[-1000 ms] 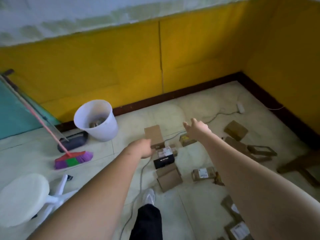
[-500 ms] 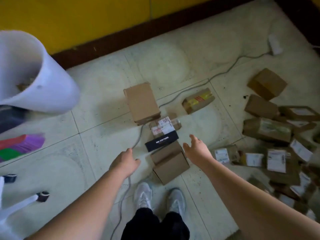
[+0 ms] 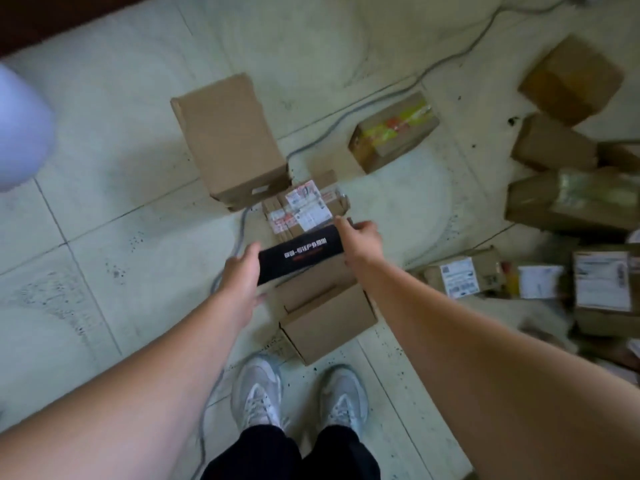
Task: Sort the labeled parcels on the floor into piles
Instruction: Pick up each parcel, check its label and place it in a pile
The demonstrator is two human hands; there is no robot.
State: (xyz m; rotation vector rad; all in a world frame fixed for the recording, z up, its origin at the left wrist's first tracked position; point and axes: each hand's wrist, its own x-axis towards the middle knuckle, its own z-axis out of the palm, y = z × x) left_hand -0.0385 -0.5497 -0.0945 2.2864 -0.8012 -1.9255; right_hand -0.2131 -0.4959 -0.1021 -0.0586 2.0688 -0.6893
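black box (image 3: 302, 255): one line of white print, blurred, unreadable | taped brown box (image 3: 304, 206): white-and-red shipping labels, print too small | brown boxes at right (image 3: 460, 277): white labels with a code square, text illegible | no brand or number readable

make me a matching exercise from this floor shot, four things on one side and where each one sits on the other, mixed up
Things:
1. black box
2. box with yellow and red tape
3. tall plain cardboard box
4. grey cable

Places:
A. running across the tiles from the top right toward the shoes
B. between the left hand and the right hand
C. alone on the floor, right of the tall box
D. far side of the small parcel covered in labels, on its left

Pairs: 1-B, 2-C, 3-D, 4-A
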